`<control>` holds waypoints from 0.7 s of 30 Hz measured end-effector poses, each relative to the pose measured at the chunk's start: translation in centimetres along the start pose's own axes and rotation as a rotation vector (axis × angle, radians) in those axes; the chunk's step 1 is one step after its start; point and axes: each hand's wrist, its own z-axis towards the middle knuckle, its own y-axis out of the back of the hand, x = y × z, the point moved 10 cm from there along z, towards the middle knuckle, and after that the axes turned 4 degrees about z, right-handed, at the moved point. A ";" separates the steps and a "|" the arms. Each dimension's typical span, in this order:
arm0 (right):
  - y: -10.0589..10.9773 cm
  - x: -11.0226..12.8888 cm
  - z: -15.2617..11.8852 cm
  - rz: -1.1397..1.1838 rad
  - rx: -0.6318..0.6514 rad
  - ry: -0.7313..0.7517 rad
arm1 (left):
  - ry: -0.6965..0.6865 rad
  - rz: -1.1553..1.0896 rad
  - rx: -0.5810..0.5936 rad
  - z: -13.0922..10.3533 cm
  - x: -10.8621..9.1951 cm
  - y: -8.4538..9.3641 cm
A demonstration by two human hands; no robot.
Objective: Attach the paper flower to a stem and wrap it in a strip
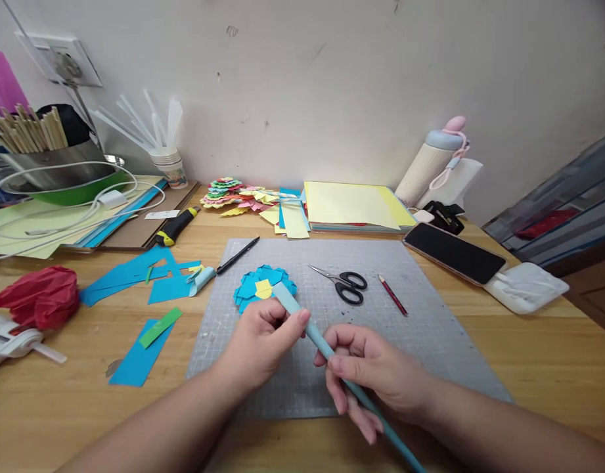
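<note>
A long light-blue paper strip [365, 398] runs slantwise from the mat's middle to the bottom edge, flat at its upper end and narrower lower down. My left hand [263, 338] pinches it near the upper end between thumb and fingers. Farther down, my right hand [364, 368] holds the same strip between thumb and index finger, its other fingers loosely curled below. Just beyond my left hand lies a blue paper flower [246, 289] with a yellow square [263, 289] at its centre; the strip's end overlaps its right side. Both hands are above the grey cutting mat [292, 394].
Black scissors [349, 289], a red pencil [393, 295] and a black pen [238, 255] lie on the mat. Blue paper pieces [139, 355] and a glue gun [11, 341] are left; a phone [454, 253] is right. Yellow paper [354, 205] is stacked behind.
</note>
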 end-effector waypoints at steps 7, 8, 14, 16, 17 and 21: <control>-0.2 0.0 -0.2 0.022 0.038 -0.019 | 0.004 -0.035 -0.019 0.0 0.4 0.3; -0.2 0.0 -0.2 0.019 0.037 -0.019 | 0.012 -0.034 -0.023 0.1 0.6 0.4; 0.0 -0.2 -0.2 -0.059 0.055 -0.051 | 0.024 -0.047 -0.071 0.1 0.6 1.1; 1.0 0.5 -0.2 -0.164 -0.047 0.005 | 0.041 -0.049 -0.139 0.1 0.5 1.9; 1.7 0.9 -0.2 -0.244 -0.121 0.042 | 0.057 -0.050 -0.184 0.1 0.6 2.5; 3.2 2.2 -1.0 -0.564 -0.317 0.127 | 0.137 -0.052 -0.313 0.4 1.7 3.9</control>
